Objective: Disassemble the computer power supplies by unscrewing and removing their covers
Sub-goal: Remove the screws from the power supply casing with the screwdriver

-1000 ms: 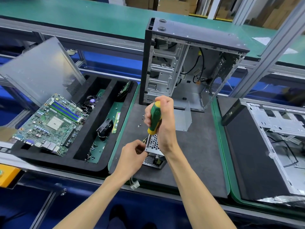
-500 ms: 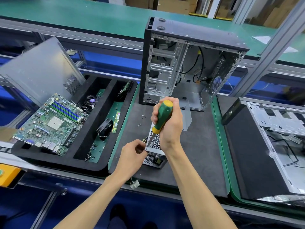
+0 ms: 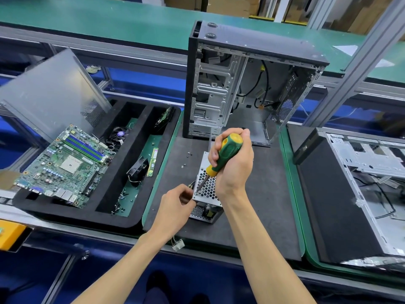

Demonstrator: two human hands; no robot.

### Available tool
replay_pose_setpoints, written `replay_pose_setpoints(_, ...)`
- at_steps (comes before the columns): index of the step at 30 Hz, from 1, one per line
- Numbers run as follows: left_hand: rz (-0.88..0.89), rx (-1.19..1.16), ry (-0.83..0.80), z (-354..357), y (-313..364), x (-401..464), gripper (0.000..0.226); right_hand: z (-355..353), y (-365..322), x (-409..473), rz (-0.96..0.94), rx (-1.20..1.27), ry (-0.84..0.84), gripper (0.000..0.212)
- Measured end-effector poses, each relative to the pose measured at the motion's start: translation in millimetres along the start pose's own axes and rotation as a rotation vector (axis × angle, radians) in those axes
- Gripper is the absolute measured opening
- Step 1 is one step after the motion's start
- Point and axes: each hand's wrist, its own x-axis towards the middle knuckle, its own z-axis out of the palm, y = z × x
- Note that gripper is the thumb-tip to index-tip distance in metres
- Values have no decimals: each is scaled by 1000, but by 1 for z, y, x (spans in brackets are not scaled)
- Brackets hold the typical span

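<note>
Fingers of the right hand (image 3: 232, 165) clench the screwdriver (image 3: 221, 156); left hand (image 3: 175, 207) grips the power supply (image 3: 208, 194).

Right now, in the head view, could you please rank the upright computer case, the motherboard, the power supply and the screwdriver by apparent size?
1. Upright computer case
2. Motherboard
3. Power supply, partly hidden by both hands
4. Screwdriver, mostly covered by the right hand

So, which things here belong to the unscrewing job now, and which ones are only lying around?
In use:
- power supply, on the black mat
- screwdriver, gripped by the right hand
- left hand, holding the supply's near corner

Lying about:
- motherboard in the foam tray
- loose screws
- upright open case
- second case, lying flat
</note>
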Motion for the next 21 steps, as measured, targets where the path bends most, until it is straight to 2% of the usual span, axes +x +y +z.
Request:
replay_pose_setpoints(6, -8, -8, -40, -3, -1, 0, 24, -4, -2, 2, -7, -14, 23, 49)
replay_pose_setpoints(11, 169, 173, -25, -14, 3, -3, 35, -7, -5, 4, -24, -7, 34, 50)
replay_pose_setpoints(14, 221, 171, -14, -18, 14, -3, 40, -8, -7, 6, -33, 4, 35, 50)
replay_pose_setpoints(21, 273, 181, 13, -12, 25, 8, 13, -10, -11, 11, -27, 19, 57, 51)
